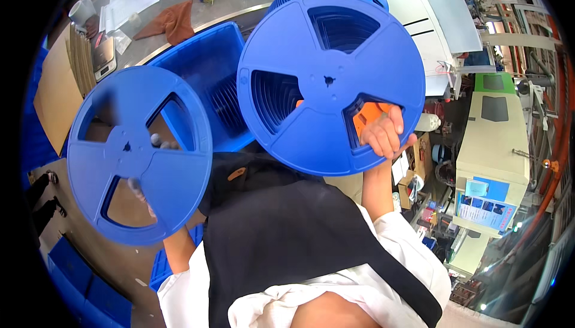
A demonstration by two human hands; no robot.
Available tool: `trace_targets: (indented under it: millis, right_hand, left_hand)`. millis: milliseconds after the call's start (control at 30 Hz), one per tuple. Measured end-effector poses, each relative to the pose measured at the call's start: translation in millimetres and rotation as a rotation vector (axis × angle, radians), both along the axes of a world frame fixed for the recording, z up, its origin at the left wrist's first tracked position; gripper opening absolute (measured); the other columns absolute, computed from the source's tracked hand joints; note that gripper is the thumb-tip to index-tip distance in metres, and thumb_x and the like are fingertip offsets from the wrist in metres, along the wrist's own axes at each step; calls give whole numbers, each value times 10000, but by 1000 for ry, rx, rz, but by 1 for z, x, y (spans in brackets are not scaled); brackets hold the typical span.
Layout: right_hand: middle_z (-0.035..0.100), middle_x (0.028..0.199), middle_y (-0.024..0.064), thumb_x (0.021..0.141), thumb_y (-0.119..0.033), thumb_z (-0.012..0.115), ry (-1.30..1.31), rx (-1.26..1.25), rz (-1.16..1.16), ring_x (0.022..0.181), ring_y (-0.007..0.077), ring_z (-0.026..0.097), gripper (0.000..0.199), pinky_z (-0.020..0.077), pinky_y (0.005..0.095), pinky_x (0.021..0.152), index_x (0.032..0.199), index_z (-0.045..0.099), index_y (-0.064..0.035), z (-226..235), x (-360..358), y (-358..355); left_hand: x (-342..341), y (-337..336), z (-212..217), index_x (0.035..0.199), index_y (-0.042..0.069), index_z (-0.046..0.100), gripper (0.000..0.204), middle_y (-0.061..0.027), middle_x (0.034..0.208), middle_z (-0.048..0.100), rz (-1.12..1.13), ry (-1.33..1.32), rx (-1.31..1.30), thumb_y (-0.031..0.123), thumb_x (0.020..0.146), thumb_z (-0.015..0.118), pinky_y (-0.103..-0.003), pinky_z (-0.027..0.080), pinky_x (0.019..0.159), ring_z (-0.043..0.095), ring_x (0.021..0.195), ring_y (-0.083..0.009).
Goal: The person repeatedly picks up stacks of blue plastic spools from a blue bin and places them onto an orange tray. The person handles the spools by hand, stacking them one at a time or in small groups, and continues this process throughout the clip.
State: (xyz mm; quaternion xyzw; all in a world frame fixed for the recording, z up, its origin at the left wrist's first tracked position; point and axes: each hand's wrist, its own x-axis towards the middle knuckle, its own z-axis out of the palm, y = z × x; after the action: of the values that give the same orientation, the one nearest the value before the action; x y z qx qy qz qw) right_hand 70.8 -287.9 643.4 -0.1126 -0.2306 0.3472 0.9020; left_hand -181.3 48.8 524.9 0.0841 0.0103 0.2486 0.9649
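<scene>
At the frame's left, the left blue reel (172,183) is held at its rim by the left hand (141,196), mostly hidden; at upper middle, the right blue reel (341,85) is pinched by the right hand's (383,134) grip. Lifting seems to be the step, and gentle setting-down may be needed next.

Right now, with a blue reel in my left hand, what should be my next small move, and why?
Perhaps bring the blue reel in your left hand toward the reel stack: both show the same three-window shape, the single reel is apart from the stack, and your right hand grips the stack near its edge.
</scene>
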Motion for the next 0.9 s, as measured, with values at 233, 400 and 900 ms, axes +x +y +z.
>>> trace_targets:
  millis: [233, 400, 900]
  right_hand:
    - [490, 506, -27, 903, -202, 688, -41, -40, 80, 411, 78, 522, 292, 386, 216, 430, 865, 422, -89, -1, -4, 16]
    - [514, 532, -25, 910, -208, 672, -71, -111, 126, 417, 73, 532, 276, 390, 206, 438, 890, 428, -82, 1, -6, 28]
    - [466, 580, 20, 802, -291, 675, 266, -695, -46, 446, 152, 472, 361, 359, 297, 463, 953, 445, -57, -64, -46, 50]
  left_hand:
    - [7, -24, 3, 1351, 4, 476, 679, -152, 1314, 545, -42, 375, 22, 432, 859, 664, -453, 459, 1041, 534, 1205, -313]
    - [1, -18, -9, 1308, -21, 521, 511, -139, 1246, 603, -132, 457, 95, 313, 929, 602, -403, 481, 1005, 575, 1157, -256]
    - [83, 4, -278, 912, 235, 553, 246, -20, 761, 562, -341, 1024, -270, 331, 803, 752, -337, 473, 601, 558, 658, -189]
